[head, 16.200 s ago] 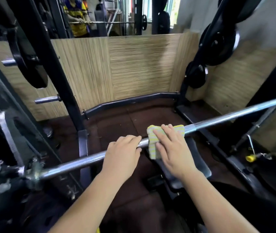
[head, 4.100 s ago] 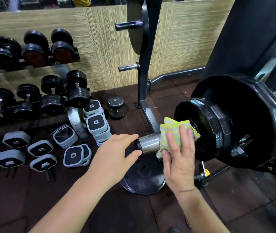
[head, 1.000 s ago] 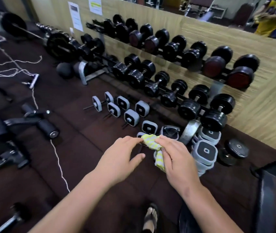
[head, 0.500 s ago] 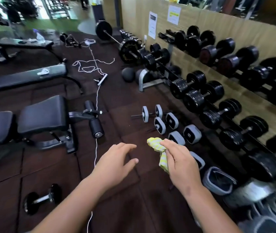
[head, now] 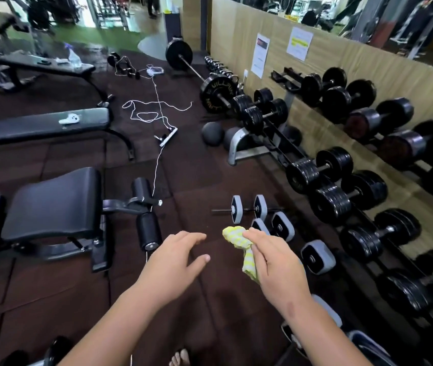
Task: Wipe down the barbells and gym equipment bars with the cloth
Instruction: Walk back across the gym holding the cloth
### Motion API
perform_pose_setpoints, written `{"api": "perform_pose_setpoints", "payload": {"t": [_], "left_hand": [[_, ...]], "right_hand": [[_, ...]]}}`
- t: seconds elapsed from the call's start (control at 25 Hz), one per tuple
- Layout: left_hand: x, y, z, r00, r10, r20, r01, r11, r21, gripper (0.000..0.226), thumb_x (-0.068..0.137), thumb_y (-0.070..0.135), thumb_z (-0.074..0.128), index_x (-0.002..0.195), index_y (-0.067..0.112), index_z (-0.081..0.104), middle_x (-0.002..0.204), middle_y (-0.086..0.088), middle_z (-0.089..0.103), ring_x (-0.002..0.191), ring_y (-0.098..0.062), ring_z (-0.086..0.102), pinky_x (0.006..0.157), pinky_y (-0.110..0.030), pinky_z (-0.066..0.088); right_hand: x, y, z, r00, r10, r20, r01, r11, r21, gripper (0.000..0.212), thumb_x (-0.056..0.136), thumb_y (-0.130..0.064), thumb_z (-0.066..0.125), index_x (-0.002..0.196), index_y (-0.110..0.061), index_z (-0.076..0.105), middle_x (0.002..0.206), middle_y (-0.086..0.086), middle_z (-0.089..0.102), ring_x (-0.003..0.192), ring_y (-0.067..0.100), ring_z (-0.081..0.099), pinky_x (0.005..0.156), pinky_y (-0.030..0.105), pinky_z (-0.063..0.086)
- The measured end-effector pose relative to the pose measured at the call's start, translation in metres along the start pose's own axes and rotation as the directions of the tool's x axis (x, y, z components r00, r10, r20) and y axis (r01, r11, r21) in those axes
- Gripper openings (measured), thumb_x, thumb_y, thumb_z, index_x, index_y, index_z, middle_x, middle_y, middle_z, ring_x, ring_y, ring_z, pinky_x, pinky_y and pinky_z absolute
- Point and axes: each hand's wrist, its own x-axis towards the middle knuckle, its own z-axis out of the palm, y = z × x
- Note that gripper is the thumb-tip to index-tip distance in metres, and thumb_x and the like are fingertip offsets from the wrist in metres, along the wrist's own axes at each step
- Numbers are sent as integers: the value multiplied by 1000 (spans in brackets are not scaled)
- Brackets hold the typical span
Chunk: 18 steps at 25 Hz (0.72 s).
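My right hand [head: 276,268] grips a bunched yellow-and-white striped cloth [head: 239,240] in the air above the floor. My left hand [head: 175,262] hovers beside it with fingers spread and holds nothing. A loaded barbell [head: 196,72] lies on the floor far ahead by the wall. Small grey-ended dumbbells [head: 249,208] lie on the floor just beyond the cloth. Neither hand touches any bar.
A long rack of black dumbbells [head: 342,180] runs along the wooden wall on the right. Black benches [head: 51,204] [head: 41,125] stand at left. A white cable [head: 157,112] with a power strip [head: 168,136] trails across the dark rubber floor. A bare foot [head: 181,357] shows below.
The view has swung left along the dumbbell rack toward the far barbell. Both hands stay in front of me, the right one keeping the cloth.
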Motion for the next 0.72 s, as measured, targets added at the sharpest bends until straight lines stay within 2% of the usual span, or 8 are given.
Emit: {"api": "perform_pose_setpoints", "payload": {"t": [0.16,0.4,0.52,0.72], "left_hand": [[94,-35,-32,999,6,36,-6,1000,11,47,94,51,55,138,39,48,130,24,52,120,-3,47,99,-31,46],[223,-62,-46,999,-32,29,32,999,12,46,94,50,53,139,40,46,129,25,52,123,-2,45,100,-27,42],[291,-71,-42,998,-69,3,69,997,17,46,94,49,54,139,40,47,128,25,53,122,-2,45,100,-28,42],[403,-68,-35,984,-167,-59,168,986,3,46,94,48,57,137,38,50,126,24,55,121,-1,47,99,-23,41]], "right_hand": [[93,2,19,999,38,-16,-38,999,-8,39,102,-18,53,129,-45,60,130,-31,56,120,-6,50,97,31,49],[224,34,49,999,52,4,-52,999,7,38,101,-20,51,129,-43,62,131,-26,61,122,-2,53,100,29,48],[299,68,64,998,-20,60,18,999,33,37,103,-27,41,132,-41,59,131,-21,62,124,6,56,101,33,49],[430,107,60,993,-60,98,51,995,85,35,103,-19,50,131,-37,63,131,-18,63,120,5,56,100,29,50]]}}
